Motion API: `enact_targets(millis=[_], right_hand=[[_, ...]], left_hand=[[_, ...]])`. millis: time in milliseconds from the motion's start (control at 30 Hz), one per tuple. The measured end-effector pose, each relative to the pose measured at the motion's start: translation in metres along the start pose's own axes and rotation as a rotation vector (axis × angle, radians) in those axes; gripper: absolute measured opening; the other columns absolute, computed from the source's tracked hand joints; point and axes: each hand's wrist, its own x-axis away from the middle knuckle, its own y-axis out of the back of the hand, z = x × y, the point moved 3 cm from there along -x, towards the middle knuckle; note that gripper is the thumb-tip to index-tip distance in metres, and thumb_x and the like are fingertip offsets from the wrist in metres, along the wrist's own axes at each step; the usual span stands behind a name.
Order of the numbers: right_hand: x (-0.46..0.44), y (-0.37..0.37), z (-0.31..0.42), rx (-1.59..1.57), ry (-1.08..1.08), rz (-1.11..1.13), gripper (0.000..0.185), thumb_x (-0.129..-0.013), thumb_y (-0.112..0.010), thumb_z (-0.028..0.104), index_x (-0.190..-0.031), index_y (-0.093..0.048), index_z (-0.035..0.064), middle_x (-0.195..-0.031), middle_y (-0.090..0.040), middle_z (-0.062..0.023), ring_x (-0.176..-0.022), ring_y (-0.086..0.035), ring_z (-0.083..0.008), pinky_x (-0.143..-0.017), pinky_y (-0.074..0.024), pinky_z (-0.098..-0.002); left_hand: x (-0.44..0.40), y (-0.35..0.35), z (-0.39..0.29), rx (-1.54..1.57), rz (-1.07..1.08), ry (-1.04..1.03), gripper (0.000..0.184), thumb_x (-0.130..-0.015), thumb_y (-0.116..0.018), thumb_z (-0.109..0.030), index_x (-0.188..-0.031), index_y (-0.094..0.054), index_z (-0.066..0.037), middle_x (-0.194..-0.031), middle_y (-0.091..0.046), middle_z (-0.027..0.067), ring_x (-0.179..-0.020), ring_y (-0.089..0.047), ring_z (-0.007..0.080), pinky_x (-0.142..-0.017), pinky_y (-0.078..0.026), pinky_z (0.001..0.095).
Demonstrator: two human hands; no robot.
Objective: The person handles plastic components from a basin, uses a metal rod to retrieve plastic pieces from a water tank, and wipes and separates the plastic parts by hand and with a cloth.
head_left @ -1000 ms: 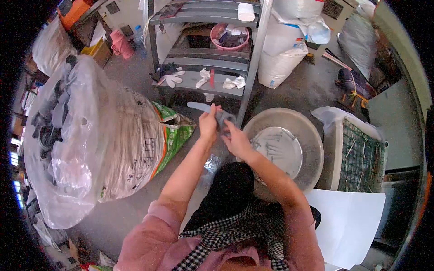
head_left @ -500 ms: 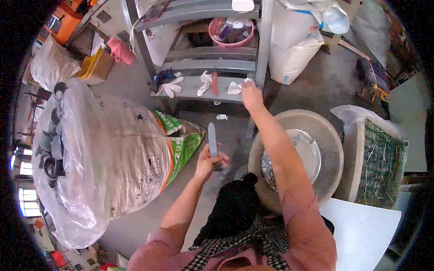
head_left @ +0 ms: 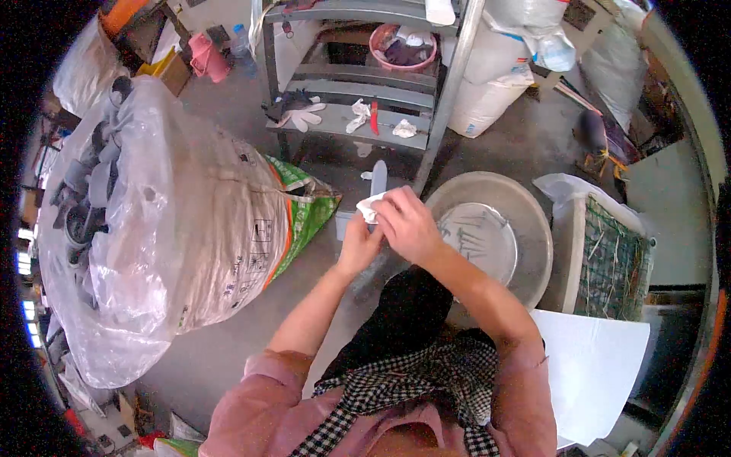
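My left hand (head_left: 359, 247) is closed round the lower end of a grey, flat, round-tipped strip (head_left: 379, 175), which points away from me. My right hand (head_left: 411, 225) pinches a crumpled white cloth or tissue (head_left: 369, 208) against that strip, close to my left fingers. Both hands are together in front of my knees. Beyond them, on the lowest shelf of a grey metal rack (head_left: 335, 135), lie a white glove (head_left: 303, 116), crumpled white wads (head_left: 404, 129) and a narrow red object (head_left: 374, 119).
At left stands a big woven sack (head_left: 221, 221) with a plastic liner and grey curved parts (head_left: 99, 183) on top. A round basin (head_left: 539, 247) with grey pieces inside is at right, beside a mesh-sided bin (head_left: 562, 251) and a white board (head_left: 586, 365). A pink basket (head_left: 377, 57) sits higher on the rack.
My right hand has come back from the rack shelf to my left hand, bringing a white wad onto the grey strip. The view has shifted a little.
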Motion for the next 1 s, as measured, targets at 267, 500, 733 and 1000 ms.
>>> enact_targets(millis=[267,500,733,1000], right_hand=[[-0.011,0.003,0.080,0.041,0.201,0.026,0.012,-0.076,-0.059,0.007,-0.087,-0.058,0.0017,-0.085,-0.049,-0.0127,-0.082,-0.052,-0.0302,-0.070,-0.0440,-0.0370],[-0.037,0.019,0.070,-0.180,-0.177,-0.071,0.010,-0.078,-0.060,0.005,-0.086,-0.057,0.0003,-0.078,-0.050,-0.0104,-0.066,-0.053,-0.0232,-0.059,-0.0430,-0.0307],[-0.028,0.016,0.089,-0.143,-0.135,-0.066,0.010,-0.077,-0.061,0.004,-0.086,-0.057,0.0007,-0.079,-0.050,-0.0101,-0.066,-0.053,-0.0226,-0.058,-0.0432,-0.0301],[0.024,0.003,0.157,0.155,0.306,0.045,0.020,-0.068,-0.063,0.006,-0.087,-0.059,0.0031,-0.085,-0.049,-0.0082,-0.083,-0.053,-0.0255,-0.068,-0.0469,-0.0341]], left_hand=[[0.043,0.037,-0.026,-0.037,0.015,0.012,0.028,-0.079,-0.060,-0.010,-0.103,-0.050,0.001,-0.071,-0.054,0.0094,-0.058,-0.046,0.0177,-0.053,-0.039,0.0308],[0.086,0.040,-0.077,-0.292,-0.036,-0.224,0.026,-0.080,-0.061,-0.012,-0.099,-0.047,-0.001,-0.063,-0.051,0.0091,-0.052,-0.044,0.0154,-0.048,-0.038,0.0286],[0.081,0.059,-0.065,-0.069,0.106,0.009,0.032,-0.093,-0.042,-0.035,-0.092,-0.050,-0.004,-0.061,-0.052,0.0017,-0.052,-0.048,0.0118,-0.048,-0.037,0.0250],[0.076,0.064,-0.100,0.989,0.352,0.090,0.101,-0.074,-0.010,-0.079,-0.128,-0.037,0.002,-0.111,-0.053,0.0126,-0.105,-0.051,0.0224,-0.090,-0.040,0.0359]])
